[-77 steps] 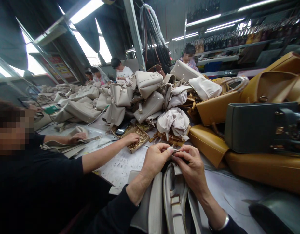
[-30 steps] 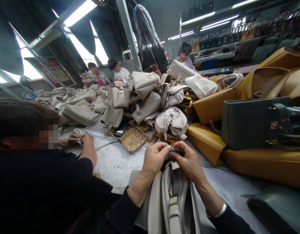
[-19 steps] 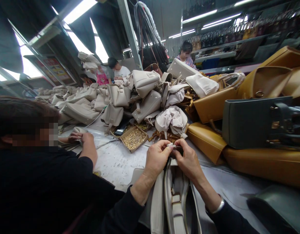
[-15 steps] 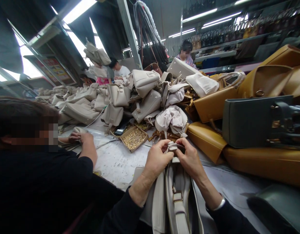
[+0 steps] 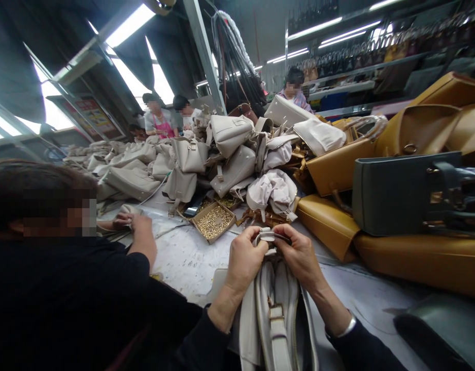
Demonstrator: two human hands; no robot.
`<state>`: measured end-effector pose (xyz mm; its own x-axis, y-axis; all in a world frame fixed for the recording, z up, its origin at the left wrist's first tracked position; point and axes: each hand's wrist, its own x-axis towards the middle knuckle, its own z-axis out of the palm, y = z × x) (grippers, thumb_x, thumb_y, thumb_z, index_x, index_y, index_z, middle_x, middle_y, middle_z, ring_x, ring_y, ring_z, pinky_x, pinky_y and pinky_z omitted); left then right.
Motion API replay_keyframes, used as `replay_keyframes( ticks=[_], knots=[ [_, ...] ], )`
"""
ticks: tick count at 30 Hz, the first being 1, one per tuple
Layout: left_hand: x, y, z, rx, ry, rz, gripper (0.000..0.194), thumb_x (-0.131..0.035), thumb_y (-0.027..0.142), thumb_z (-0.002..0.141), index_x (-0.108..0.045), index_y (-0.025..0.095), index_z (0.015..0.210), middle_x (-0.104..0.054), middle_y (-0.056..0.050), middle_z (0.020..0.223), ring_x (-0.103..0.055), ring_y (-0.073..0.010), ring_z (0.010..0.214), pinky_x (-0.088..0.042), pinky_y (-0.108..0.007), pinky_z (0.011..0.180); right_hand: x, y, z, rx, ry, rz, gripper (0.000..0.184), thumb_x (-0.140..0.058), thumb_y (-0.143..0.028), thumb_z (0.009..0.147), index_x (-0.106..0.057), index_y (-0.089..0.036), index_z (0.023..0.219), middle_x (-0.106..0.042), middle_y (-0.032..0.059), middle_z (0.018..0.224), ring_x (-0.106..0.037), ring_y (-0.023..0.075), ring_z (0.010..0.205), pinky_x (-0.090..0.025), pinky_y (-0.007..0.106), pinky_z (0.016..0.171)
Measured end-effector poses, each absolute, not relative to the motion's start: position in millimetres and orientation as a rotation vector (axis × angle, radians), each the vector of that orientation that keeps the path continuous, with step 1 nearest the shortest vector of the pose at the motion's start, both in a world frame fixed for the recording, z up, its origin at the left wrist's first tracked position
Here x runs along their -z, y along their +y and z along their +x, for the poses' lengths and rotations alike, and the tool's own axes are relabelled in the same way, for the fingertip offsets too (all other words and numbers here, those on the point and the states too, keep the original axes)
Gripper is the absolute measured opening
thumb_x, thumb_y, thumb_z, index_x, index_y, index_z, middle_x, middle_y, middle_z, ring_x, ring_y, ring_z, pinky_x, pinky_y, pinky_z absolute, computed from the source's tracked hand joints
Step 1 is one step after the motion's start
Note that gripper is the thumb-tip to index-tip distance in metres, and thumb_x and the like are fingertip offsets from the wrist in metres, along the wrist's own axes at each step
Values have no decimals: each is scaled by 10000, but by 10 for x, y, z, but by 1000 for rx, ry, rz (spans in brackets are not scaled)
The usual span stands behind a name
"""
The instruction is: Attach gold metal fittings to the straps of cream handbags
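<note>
Head view: left hand (image 5: pixel 243 260) and right hand (image 5: pixel 299 255), fingers closed, pinch the cream handbag's (image 5: pixel 276 314) strap tab (image 5: pixel 269 236) between them.

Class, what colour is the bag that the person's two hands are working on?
Pale cream, off-white: the bag under the left hand and right hand, head view.

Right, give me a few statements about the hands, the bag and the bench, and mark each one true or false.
1. Both the left hand and the right hand pinch the cream strap tab. True.
2. The cream bag lies between the wrists. True.
3. The cardboard tray holds red buttons. False: small gold fittings.
4. The dark grey bag lies under the mustard bags. False: it rests on top.
</note>
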<state>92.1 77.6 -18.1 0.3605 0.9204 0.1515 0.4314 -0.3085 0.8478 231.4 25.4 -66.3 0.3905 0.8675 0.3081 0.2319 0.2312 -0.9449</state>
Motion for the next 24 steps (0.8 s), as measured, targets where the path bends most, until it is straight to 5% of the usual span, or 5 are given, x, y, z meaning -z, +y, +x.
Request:
replay_keyframes(
  ticks=[24],
  knots=[
    [220, 723, 856, -865, 1221, 1817, 242, -573, 184, 823, -753, 206, 983, -777, -25, 961, -696, -206, 928, -477, -288, 836, 811, 238, 2202, -481, -1190, -1286, 155, -621, -356, 950, -703, -226, 932, -725, 29, 913, -667, 209, 829, -488, 281, 748]
  ],
)
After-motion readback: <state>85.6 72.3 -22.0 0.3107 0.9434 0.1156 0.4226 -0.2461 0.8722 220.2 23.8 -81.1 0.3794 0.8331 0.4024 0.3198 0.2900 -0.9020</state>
